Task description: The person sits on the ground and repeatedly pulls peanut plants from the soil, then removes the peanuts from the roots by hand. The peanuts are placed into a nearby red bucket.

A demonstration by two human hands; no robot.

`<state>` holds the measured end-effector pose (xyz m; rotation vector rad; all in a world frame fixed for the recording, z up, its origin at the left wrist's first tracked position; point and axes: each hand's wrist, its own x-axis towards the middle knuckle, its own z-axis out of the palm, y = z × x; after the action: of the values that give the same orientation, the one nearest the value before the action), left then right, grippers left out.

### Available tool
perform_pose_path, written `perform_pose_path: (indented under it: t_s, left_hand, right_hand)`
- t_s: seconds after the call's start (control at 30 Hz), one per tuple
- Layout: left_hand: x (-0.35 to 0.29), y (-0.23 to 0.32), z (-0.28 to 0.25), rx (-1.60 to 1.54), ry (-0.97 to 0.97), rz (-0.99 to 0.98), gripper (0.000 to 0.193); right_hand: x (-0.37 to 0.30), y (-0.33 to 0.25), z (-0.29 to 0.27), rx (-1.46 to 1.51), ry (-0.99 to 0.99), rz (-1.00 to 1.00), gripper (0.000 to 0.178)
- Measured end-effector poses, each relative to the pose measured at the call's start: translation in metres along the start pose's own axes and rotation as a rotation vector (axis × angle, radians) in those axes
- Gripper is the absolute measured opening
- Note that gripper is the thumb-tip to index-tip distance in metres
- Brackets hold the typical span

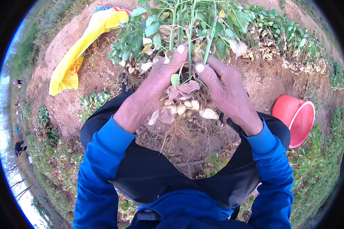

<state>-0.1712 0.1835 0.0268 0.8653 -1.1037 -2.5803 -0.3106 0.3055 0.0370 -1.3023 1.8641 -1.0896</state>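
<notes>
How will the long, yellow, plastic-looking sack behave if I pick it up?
The sack should be floppy, since it lies bent and folded. It looks flattened, so it is probably light. With such thin-looking edges, it may sag when lifted.

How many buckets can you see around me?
1: a red bucket on the ground, just right of your right knee. Others could be hidden behind the leafy plants or your legs.

Pods (pixel 181 109) matt; tub (pixel 286 110) smooth plastic; sleeves (pixel 99 162) matt cloth; soil (pixel 258 82) rough, grainy.
</notes>
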Motion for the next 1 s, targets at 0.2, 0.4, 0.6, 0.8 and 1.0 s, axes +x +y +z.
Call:
perform_pose_path:
  t_s: [0.2, 0.4, 0.6, 0.8, 1.0]
  left_hand:
    - [0.006, -0.012, 0.001, 0.472, 0.007, 0.180, 0.062]
    - [0.014, -0.005, -0.002, 0.538, -0.060, 0.148, 0.061]
    - [0.002, -0.020, 0.014, -0.011, -0.181, -0.117, 0.056]
    - [0.013, -0.016, 0.009, 0.060, -0.031, -0.052, 0.038]
    - [0.025, 0.010, -0.027, -0.202, -0.062, -0.054, 0.033]
  right_hand:
    - [0.005, 0.021, 0.002, -0.122, 0.069, -0.265, 0.028]
    - [-0.002, 0.015, 0.000, -0.152, 0.117, -0.362, 0.028]
    - [-0.005, 0.009, -0.008, 0.087, -0.085, -0.078, 0.030]
    - [0.001, 0.006, -0.020, 0.271, -0.051, 0.093, 0.037]
    - [-0.017, 0.020, -0.033, 0.217, 0.529, -0.149, 0.021]
